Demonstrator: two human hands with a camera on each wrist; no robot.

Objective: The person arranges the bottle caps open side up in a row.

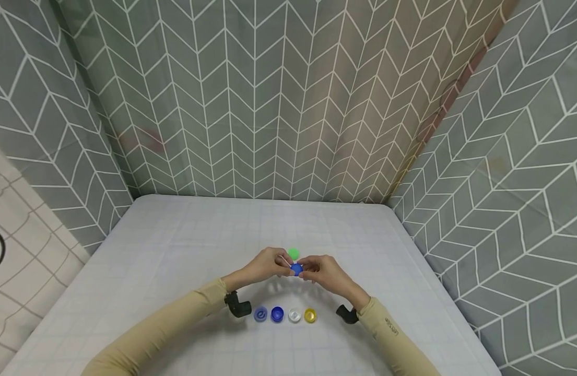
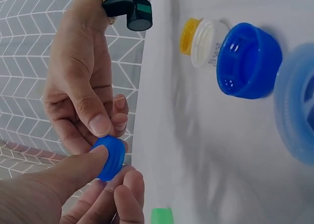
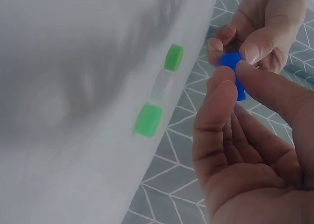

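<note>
Head view, left hand: your left hand (image 1: 271, 263) is pinching one edge of the blue cap (image 1: 296, 269), its thumb and fingertips forming a narrow grip.
Right hand: your right hand (image 1: 327, 273) is pinching the opposite edge, just as narrowly.
Blue cap: it is sitting directly between your hands, right of the left and left of the right, touching both, so neither is nearer. Any next move seems to be hinging on that side-to-side line; being squat and round, the cap is offering no clear long axis.
Green blocks: just beyond the cap, two green blocks (image 3: 148, 120) are lying with a pale strip (image 3: 162, 86) between them; whether they are joined, you cannot tell.
Row of lids: nearer your body, a light-blue lid (image 1: 260, 314), deep-blue lid (image 1: 277, 314), white lid (image 1: 294, 315) and yellow lid (image 1: 309, 315) are resting left to right on the table (image 1: 194, 224).
</note>
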